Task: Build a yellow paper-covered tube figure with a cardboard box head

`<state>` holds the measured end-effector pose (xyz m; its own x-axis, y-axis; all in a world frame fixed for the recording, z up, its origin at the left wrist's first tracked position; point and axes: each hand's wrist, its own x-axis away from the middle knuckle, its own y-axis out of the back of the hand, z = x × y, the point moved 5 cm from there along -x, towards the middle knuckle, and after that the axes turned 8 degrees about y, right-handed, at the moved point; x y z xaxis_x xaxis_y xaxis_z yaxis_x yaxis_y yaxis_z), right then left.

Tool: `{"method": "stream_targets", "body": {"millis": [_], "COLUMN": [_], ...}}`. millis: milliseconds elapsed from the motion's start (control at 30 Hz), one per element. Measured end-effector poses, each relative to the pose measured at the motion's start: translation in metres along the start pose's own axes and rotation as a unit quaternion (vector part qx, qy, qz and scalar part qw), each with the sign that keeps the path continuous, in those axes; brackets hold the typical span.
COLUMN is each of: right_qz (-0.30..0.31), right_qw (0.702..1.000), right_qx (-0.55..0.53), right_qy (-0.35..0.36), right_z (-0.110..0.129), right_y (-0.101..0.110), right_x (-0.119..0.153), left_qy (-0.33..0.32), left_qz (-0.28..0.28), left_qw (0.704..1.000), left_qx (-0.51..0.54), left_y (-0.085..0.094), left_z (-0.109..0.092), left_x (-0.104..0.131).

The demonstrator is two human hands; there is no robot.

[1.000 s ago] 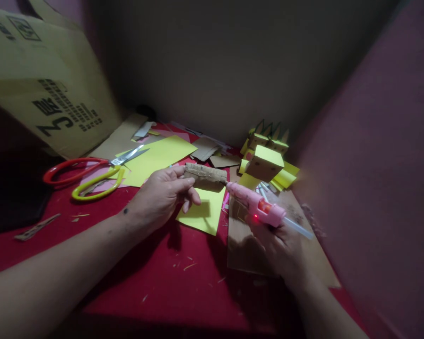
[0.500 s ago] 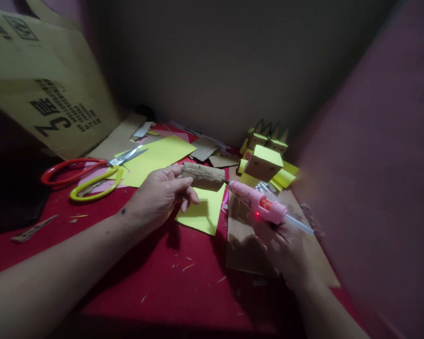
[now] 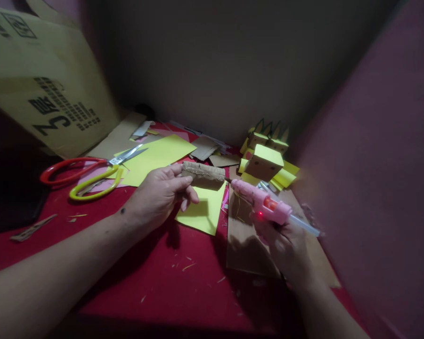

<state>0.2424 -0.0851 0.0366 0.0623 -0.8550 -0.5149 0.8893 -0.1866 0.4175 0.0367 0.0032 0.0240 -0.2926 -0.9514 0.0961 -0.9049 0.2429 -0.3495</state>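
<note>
My left hand [image 3: 167, 190] pinches the left end of a small piece of cardboard [image 3: 205, 176], with a rough line along its side. It is held above a yellow paper square [image 3: 199, 214] on the red cloth. Wrapped around the grip of a pink hot glue gun [image 3: 261, 200] is my right hand [image 3: 286, 242]. A red light glows on the gun, and a clear glue stick [image 3: 305, 226] juts from its back. The nozzle points left, close to the cardboard piece's right end; whether they touch I cannot tell.
Scissors [image 3: 115, 165] with red and yellow handles lie at left by a yellow sheet [image 3: 159, 155]. A large carton [image 3: 49, 89] stands behind them. Yellow-covered box shapes [image 3: 265, 162] sit at back right, near a flat cardboard sheet [image 3: 247, 252]. Walls close off the back and right.
My right hand and the glue gun have shifted slightly to the right, with the nozzle drawn back a little from the cardboard. The left hand has stayed in place.
</note>
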Motion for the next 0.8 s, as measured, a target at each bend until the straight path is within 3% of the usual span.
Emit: {"method": "stream_targets", "body": {"millis": [333,533,800], "right_qz": [0.025,-0.002,-0.004], "right_qw": [1.0,1.0,1.0], "right_qx": [0.003,0.005,0.014], "right_qy": [0.015,-0.007,0.004], "right_z": [0.004,-0.008,-0.006], "right_y": [-0.002,0.0,0.001], "right_x": [-0.005,0.004,0.002], "left_qy": [-0.008,-0.013,-0.017], "left_qz": [0.006,0.007,0.004], "left_qw": [1.0,1.0,0.999], "left_qx": [-0.008,-0.022,-0.027], "left_y": [0.004,0.002,0.002], "left_z": [0.002,0.001,0.0], "left_x": [-0.001,-0.001,0.0]}}
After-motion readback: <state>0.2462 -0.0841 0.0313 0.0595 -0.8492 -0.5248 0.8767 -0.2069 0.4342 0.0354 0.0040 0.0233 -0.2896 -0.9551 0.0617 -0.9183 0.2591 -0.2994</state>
